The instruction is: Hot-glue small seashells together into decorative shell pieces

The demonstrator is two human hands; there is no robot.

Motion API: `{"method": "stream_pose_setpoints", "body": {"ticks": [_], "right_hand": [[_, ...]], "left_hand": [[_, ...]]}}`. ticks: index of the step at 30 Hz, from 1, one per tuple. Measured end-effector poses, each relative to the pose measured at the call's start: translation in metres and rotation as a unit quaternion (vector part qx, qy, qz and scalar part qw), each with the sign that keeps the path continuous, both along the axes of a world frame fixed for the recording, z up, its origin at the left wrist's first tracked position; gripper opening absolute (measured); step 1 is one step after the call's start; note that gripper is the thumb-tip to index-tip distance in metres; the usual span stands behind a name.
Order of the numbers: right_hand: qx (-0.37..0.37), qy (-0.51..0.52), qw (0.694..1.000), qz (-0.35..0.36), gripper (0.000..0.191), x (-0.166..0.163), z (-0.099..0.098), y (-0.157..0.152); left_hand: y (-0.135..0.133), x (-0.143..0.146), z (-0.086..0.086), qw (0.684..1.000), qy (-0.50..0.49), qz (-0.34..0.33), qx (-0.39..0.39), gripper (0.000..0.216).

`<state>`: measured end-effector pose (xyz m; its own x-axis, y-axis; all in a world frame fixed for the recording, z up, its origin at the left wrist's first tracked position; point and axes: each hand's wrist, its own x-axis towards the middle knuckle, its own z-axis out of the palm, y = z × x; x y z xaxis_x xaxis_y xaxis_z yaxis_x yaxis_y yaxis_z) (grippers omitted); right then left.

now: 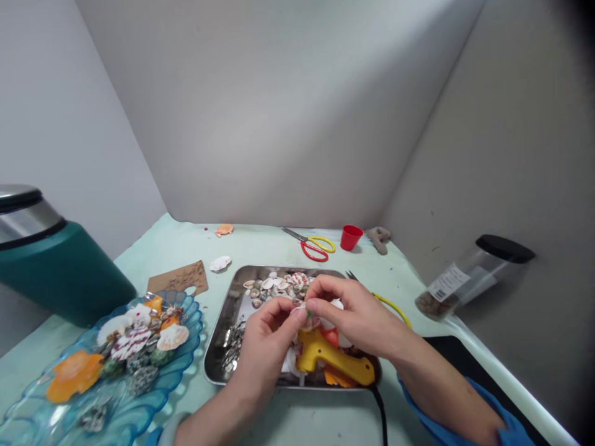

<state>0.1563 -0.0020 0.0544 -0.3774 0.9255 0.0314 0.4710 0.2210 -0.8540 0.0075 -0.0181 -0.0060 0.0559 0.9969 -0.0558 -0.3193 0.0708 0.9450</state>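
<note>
Head view. Table (260, 248): pale green, grey walls (288, 124) behind and at both sides. On it we list one metal tray (224, 316), one blue dish (155, 402) at left, one red cup (350, 238) at back. Left hand (264, 341) and right hand (346, 313): over the tray, angled inward, fingertips together, both pinching one small piece (311, 321), blurred to us, near the glue gun (334, 356).

Looks like shiny metal on the tray (225, 313), smooth plastic on the glue gun (337, 358) and red cup (351, 238). Shows see-through and glossy on the blue dish (185, 365), rough on the speckled stones (142, 379), matt on the flask (79, 266) below its metal collar (35, 224). Looks like cloth at the sleeve (515, 433).
</note>
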Motion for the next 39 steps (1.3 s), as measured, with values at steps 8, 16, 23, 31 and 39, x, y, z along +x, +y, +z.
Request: {"method": "stream_pose_setpoints", "body": {"ticks": [8, 16, 23, 31, 39], "right_hand": [[-0.018, -0.009, 1.0, -0.009, 0.012, -0.0009, 0.001, 0.0001], [0.02, -0.033, 0.999, -0.023, 0.008, -0.0013, -0.0005, 0.0007], [0.018, -0.023, 0.999, -0.036, 0.011, -0.0001, -0.0026, 0.0033], [-0.028, -0.005, 0.999, -0.028, 0.009, -0.0003, -0.0034, 0.0013], [0.005, 0.003, 1.0, -0.015, 0.011, -0.0034, -0.0011, 0.001]], "left_hand": [[-0.0043, -0.0002, 0.0035, 0.999, 0.027, 0.014, 0.014, 0.018], [0.0021, 0.0022, 0.001, 0.998, -0.046, 0.046, -0.001, 0.015], [0.0015, 0.0018, 0.0009, 0.997, -0.065, 0.029, -0.004, 0.015], [0.0013, 0.0007, -0.0019, 0.997, -0.073, 0.026, -0.001, 0.012], [0.0018, 0.0004, -0.0018, 0.997, -0.052, 0.049, 0.005, 0.013]]}}
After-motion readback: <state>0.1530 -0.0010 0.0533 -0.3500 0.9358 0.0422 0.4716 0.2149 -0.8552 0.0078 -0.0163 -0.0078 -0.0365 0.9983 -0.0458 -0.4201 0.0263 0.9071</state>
